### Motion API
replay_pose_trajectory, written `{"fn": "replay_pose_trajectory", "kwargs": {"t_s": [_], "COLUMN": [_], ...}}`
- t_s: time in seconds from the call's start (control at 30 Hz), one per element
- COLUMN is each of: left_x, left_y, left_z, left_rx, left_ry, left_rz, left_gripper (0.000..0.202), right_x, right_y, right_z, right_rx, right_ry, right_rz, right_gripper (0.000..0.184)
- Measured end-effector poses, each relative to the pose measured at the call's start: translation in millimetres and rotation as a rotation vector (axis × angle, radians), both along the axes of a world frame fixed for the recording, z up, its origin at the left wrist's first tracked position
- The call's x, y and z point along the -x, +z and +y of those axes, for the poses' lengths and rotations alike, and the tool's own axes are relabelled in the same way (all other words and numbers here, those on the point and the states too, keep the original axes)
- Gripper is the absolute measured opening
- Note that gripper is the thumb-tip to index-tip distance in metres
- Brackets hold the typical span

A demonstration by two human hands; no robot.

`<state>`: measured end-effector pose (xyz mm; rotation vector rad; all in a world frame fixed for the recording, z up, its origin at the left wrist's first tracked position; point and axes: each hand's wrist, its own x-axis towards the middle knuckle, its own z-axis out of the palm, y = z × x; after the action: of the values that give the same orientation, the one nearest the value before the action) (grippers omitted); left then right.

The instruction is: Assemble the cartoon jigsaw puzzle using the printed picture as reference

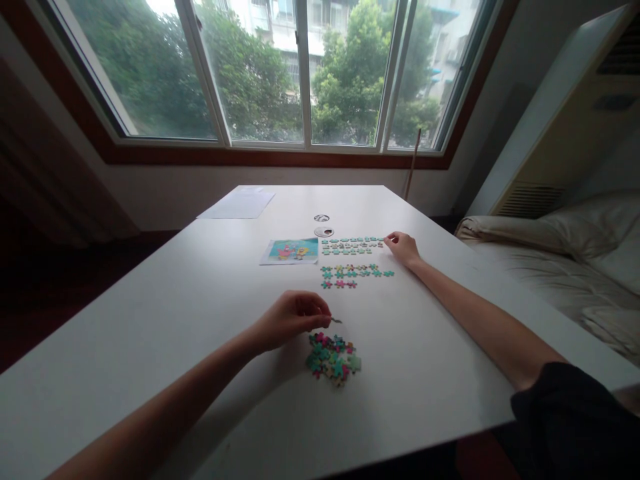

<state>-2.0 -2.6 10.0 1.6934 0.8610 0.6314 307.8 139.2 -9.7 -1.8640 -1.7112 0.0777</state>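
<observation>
My left hand (293, 319) is closed in a pinch, with a small jigsaw puzzle piece (337, 321) sticking out from the fingertips. Just below it lies a loose pile of puzzle pieces (334, 360) in green, pink and yellow. Farther off, my right hand (404, 248) has its fingertips together on a puzzle piece (382, 239) at the right end of the far row. Neat rows of laid-out pieces (347, 251) run leftward from there. A second group of rows (340, 274) sits nearer to me.
A colourful cartoon picture sheet (293, 251) lies left of the rows. Two round flat discs (324, 232) (321, 218) are behind it. White paper (239, 203) rests at the table's far left. Beyond the white table (150, 333) are a window and, at right, a sofa (560, 247).
</observation>
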Motion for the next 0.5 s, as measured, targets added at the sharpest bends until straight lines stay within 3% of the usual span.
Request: {"fn": "replay_pose_trajectory", "kwargs": {"t_s": [0.13, 0.23, 0.3, 0.4, 0.5], "left_x": [-1, -2, -3, -5, -7], "left_y": [-2.9, -1.5, 0.8, 4.1, 5.3], "left_z": [1, -1, -4, -9, -11], "left_rx": [-0.097, -0.202, -0.265, -0.31, -0.293], "left_ry": [0.095, 0.152, 0.169, 0.159, 0.123], "left_rz": [0.004, 0.023, 0.032, 0.022, 0.004], "left_gripper": [0.019, 0.018, 0.016, 0.015, 0.017], "right_x": [27, 54, 71, 86, 90], "right_y": [12.9, 18.7, 20.5, 22.5, 24.0], "right_z": [-39, -87, -118, -151, -162], "right_rx": [-0.019, 0.014, 0.061, 0.096, 0.103], "right_ry": [0.202, 0.574, 0.738, 0.827, 0.824], "right_rz": [0.019, 0.115, 0.19, 0.269, 0.328], "right_gripper": [0.024, 0.022, 0.021, 0.02, 0.02]}}
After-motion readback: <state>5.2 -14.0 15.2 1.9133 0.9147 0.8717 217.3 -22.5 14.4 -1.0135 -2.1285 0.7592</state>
